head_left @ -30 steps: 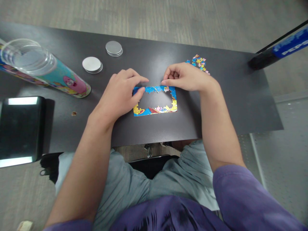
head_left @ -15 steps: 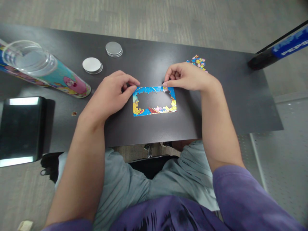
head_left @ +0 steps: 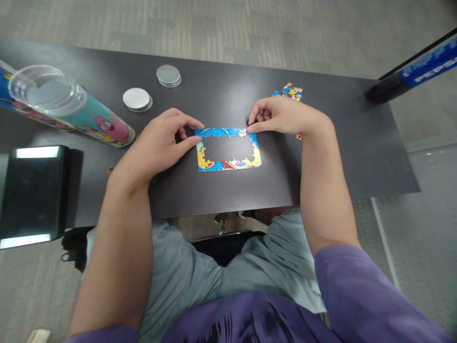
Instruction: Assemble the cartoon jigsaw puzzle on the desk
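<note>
Now your parted left hand [head_left: 160, 138] and nearly pinched right hand [head_left: 282, 115], its hold unclear, touch far corners of the puzzle [head_left: 214, 166], likely fragile, best gripped edgewise.

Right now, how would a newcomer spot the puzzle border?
On the dark table, look between left hand and right hand. The puzzle border is a rectangular ring of joined pieces, table showing through its middle; the loose pieces beyond the right hand lie jumbled.
</note>
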Available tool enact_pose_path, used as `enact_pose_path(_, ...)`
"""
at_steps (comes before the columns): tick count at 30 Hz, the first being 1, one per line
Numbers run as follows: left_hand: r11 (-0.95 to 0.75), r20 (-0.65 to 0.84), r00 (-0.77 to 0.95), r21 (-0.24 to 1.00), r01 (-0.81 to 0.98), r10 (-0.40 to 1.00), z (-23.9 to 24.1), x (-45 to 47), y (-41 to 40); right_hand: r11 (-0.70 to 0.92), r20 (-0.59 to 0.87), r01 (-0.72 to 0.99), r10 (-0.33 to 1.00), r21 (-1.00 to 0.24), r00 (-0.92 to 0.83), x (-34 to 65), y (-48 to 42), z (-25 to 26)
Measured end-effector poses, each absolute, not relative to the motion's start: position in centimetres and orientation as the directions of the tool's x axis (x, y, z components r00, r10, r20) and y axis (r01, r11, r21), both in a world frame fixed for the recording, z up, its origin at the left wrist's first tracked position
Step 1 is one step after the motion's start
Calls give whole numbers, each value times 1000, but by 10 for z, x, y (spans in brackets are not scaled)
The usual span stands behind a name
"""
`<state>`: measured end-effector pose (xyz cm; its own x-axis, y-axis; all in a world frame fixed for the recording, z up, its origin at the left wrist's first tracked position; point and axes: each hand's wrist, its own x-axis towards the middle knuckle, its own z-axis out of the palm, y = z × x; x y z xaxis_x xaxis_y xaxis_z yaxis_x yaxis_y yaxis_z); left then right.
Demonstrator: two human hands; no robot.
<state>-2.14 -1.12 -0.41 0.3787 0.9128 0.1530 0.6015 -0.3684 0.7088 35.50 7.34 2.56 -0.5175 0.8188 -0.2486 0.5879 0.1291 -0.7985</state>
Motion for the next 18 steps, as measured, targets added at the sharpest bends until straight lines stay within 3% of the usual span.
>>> enact_pose_path(18, -290, 78, 336, 706, 646, 939, 7, -18, -13, 136, -258, 587, 804, -798, -536, 363, 78, 22)
